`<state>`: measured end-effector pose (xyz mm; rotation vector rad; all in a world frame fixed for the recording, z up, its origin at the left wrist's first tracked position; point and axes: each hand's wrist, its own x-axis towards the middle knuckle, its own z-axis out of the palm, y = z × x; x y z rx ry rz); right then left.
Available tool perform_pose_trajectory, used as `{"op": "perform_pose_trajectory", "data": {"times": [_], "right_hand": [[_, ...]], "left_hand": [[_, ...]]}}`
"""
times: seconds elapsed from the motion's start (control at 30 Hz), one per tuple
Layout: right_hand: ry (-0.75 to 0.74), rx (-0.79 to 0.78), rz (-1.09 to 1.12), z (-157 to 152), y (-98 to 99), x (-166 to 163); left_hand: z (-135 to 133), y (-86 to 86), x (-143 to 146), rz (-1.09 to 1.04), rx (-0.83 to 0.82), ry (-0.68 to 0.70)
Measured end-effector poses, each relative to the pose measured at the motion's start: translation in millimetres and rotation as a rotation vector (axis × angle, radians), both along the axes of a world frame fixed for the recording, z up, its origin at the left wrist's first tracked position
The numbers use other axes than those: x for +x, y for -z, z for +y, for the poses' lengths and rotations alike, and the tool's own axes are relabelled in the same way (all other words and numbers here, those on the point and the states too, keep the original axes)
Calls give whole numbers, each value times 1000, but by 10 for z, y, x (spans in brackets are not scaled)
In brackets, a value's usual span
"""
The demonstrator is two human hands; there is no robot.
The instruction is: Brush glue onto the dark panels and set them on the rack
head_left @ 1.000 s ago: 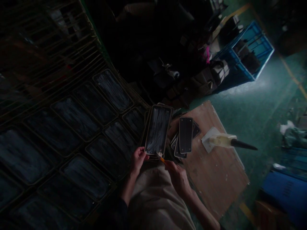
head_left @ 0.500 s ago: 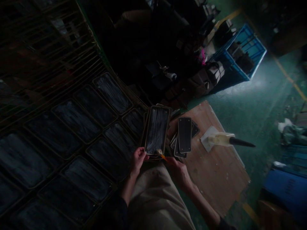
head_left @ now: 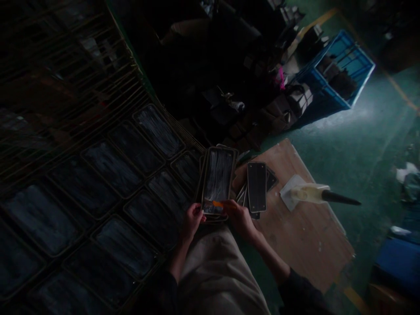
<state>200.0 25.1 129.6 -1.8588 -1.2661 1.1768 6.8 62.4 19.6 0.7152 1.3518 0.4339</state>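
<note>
My left hand [head_left: 191,221] grips the near left corner of a dark rectangular panel [head_left: 218,175] with a pale rim, which lies on a small stack of like panels. My right hand [head_left: 241,218] is closed on a small brush with an orange handle [head_left: 219,204], its tip lying across the panel's near end. The panel's face shows pale streaks. Beside the right hand, a loose pile of smaller dark plates [head_left: 257,186] rests on a wooden board [head_left: 305,238].
Several streaked panels [head_left: 113,168] lie in rows on a wire rack at the left. A glue pot with a dark nozzle [head_left: 316,194] sits on the board. A blue crate [head_left: 337,72] and dark clutter stand beyond on the green floor. My lap is below.
My right hand has moved up and left, bringing the brush from the panel's near right corner onto its near end. The left hand keeps its grip.
</note>
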Motion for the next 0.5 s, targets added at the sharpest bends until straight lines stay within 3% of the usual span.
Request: {"op": "perform_pose_trajectory", "data": {"times": [0.23,0.4,0.5], "right_hand": [[226,77,77,491,331,237],[418,188,44,847,426,333],[505,314,-10,850,370,332]], "left_hand": [[12,-20,19,4,20,41],[-2,-32,-36,36,30,52],[48,-194,25,47,-5,77]]}}
